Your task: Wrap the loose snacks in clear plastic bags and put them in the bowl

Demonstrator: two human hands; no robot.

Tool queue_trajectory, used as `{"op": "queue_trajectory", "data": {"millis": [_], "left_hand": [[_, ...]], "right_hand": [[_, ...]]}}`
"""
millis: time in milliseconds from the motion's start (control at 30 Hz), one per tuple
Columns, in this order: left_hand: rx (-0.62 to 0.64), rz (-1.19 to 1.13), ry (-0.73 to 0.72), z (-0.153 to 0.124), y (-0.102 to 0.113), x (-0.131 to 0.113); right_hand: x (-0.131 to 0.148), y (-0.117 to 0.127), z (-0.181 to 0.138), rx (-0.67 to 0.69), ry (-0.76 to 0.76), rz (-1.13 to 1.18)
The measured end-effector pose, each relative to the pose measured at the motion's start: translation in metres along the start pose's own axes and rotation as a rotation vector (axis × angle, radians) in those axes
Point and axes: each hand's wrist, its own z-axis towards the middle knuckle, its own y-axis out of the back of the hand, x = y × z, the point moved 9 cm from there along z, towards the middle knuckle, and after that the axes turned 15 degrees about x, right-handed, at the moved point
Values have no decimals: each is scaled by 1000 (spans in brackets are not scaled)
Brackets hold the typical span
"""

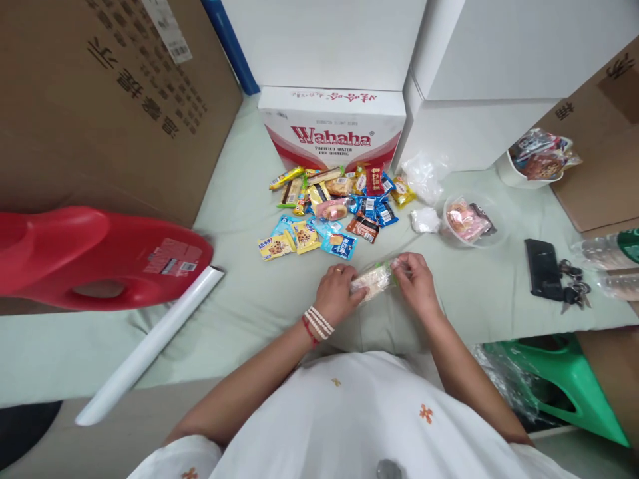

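Between my two hands, low over the green cloth, is a pale snack bar in a clear wrapper (pixel 375 281). My left hand (pixel 338 293), with a beaded bracelet at the wrist, is closed on its left end. The fingers of my right hand (pixel 415 283) pinch the wrapper at the other end, where a bit of green print shows. Just beyond my hands lies a pile of small packaged snacks: yellow cookie packets (pixel 305 237), a light-blue packet (pixel 339 245), a brown packet (pixel 363 228) and dark-blue packets (pixel 369 207).
A Wahaha water carton (pixel 334 133) stands behind the pile. To the right are a clear plastic bag (pixel 426 176), a round tub (pixel 452 238) with wrappers, a white bin (pixel 529 174), a black phone (pixel 542 269) and keys (pixel 576 289). A red plastic stool (pixel 124 256) and white roll (pixel 150 349) sit left.
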Motion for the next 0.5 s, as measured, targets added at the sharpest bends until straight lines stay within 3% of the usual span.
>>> {"op": "queue_trajectory", "data": {"millis": [133, 233, 367, 500], "left_hand": [[149, -122, 32, 6, -10, 1], [265, -225, 5, 6, -21, 2], [186, -433, 31, 3, -22, 16], [142, -606, 53, 5, -25, 26]], "right_hand": [[65, -14, -18, 31, 294, -195], [92, -30, -39, 19, 508, -275], [87, -48, -52, 31, 609, -257], [77, -58, -46, 157, 555, -190]]}}
